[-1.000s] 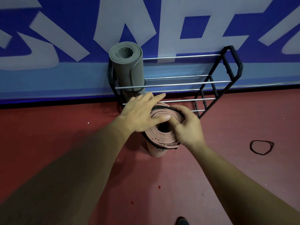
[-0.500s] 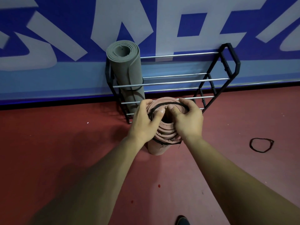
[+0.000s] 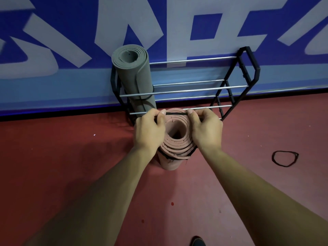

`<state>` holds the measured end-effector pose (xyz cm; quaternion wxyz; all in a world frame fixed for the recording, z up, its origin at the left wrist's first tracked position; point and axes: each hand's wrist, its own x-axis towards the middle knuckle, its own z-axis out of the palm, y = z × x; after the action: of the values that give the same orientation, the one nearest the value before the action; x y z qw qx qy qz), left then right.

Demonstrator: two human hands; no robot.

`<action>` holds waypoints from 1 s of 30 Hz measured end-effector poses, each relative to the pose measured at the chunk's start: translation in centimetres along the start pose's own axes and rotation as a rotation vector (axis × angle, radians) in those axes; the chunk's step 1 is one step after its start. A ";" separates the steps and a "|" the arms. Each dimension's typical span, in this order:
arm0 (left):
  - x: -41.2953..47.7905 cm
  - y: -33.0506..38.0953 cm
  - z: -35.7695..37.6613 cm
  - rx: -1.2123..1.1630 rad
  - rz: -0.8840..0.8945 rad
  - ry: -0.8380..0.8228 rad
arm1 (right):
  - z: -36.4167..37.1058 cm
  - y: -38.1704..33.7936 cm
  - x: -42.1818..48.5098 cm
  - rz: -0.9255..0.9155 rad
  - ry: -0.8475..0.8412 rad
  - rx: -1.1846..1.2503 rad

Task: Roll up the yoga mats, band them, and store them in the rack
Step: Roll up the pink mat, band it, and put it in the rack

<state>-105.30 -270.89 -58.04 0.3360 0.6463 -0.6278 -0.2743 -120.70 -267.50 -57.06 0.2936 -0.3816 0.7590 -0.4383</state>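
Banding: a black elastic loop (image 3: 176, 113) is pinched taut by the left hand (image 3: 150, 132) and right hand (image 3: 206, 132) over the centre-frame pink rolled foam mat (image 3: 175, 146); lowering is needed next.

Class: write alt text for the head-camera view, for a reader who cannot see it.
The left hand and right hand pinch a black band, stretching it over the top of a rolled pink mat standing on the red floor. Behind, a banded grey mat stands in the black rack by a blue wall; a spare band lies to the right.
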 end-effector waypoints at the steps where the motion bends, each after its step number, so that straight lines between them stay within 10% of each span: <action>1: 0.1 0.1 0.0 0.009 -0.007 0.009 | 0.1 -0.1 0.2 0.000 -0.001 -0.017; 30: 2.1 0.7 0.7 0.017 -0.080 -0.085 | 1.1 -0.2 1.0 -0.173 -0.052 -0.225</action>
<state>-106.13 -273.01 -57.81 0.2924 0.6615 -0.6174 -0.3093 -120.27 -268.92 -57.46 0.2296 -0.4873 0.7598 -0.3641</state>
